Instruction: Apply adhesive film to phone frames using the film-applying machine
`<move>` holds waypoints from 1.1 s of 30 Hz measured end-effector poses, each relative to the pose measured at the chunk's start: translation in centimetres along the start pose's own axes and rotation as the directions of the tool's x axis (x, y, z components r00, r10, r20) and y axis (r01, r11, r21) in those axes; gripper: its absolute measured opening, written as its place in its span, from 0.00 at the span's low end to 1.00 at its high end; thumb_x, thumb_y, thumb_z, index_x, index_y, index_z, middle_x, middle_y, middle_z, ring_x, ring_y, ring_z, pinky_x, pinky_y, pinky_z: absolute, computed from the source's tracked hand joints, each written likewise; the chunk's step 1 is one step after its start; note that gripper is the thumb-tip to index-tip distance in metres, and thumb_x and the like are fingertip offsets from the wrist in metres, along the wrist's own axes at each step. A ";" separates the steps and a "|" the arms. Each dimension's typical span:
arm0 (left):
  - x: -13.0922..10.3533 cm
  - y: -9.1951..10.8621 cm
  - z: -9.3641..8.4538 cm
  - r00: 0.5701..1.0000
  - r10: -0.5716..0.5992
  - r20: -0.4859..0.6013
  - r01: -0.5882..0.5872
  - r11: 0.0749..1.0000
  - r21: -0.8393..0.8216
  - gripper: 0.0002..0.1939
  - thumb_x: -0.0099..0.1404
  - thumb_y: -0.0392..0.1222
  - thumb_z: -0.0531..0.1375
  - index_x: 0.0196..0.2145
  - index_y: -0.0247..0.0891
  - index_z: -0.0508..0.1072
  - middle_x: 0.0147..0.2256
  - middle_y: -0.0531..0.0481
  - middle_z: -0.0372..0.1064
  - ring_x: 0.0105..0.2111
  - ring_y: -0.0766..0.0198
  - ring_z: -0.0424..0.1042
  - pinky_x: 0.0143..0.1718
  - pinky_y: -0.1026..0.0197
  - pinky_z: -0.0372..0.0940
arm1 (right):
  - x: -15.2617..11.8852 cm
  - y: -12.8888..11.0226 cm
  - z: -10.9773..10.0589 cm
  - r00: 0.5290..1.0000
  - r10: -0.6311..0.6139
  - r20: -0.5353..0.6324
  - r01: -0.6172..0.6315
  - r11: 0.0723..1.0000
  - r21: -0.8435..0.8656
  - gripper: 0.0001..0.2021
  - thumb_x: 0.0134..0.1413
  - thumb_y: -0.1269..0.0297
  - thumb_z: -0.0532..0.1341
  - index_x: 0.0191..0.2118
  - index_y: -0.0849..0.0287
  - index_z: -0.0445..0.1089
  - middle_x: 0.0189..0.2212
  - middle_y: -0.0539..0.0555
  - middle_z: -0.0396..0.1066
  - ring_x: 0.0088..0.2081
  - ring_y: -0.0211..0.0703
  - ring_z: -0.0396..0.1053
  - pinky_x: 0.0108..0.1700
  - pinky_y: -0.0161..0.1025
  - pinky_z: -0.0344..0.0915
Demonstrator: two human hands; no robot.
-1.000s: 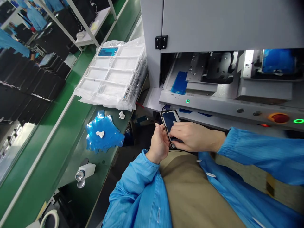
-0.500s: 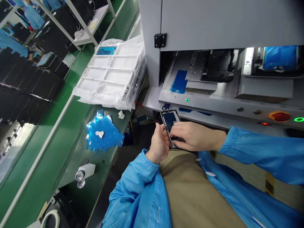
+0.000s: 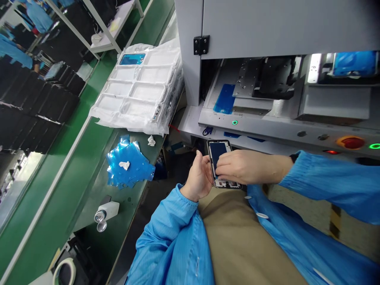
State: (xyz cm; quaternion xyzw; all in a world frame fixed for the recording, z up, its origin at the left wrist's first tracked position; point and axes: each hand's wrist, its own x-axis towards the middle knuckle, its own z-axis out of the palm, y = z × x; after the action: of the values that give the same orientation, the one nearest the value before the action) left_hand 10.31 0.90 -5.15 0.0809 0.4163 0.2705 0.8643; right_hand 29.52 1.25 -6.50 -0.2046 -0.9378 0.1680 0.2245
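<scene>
A phone frame (image 3: 218,149) with a dark blue inner panel and a black rim is held in front of my body. My left hand (image 3: 200,176) supports it along its left edge, thumb raised and fingers beneath it. My right hand (image 3: 237,165) lies across the frame, its curled fingertips on the panel. Whether those fingertips pinch anything small is hidden. Small parts show at the frame's lower end, nearest to me.
A grey machine (image 3: 190,79) stands ahead with a red button (image 3: 350,142). On the green bench at left are a stack of white trays (image 3: 118,87), a pile of blue film sheets (image 3: 130,166), a small bottle (image 3: 110,211) and a tape roll (image 3: 71,273).
The phone frame has turned to face me more squarely and shifted slightly right, showing its lower end. My right hand has moved a little right with it.
</scene>
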 end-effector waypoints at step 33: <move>0.1 -0.2 0.3 0.995 0.089 0.041 -0.093 0.989 0.114 0.30 0.71 0.71 0.60 0.39 0.37 0.75 0.37 0.42 0.79 0.42 0.50 0.82 0.38 0.56 0.77 | -0.1 -2.6 1.3 0.997 -0.009 -0.076 -0.020 0.931 -0.366 0.18 0.69 0.78 0.55 0.28 0.59 0.72 0.27 0.56 0.69 0.30 0.46 0.60 0.35 0.45 0.58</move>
State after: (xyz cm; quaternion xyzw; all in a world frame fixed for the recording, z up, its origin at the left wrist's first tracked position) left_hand 10.65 0.77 -5.07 0.1547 0.4118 0.2837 0.8521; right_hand 28.12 -1.35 -6.59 -0.2518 -0.9428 -0.0170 0.2178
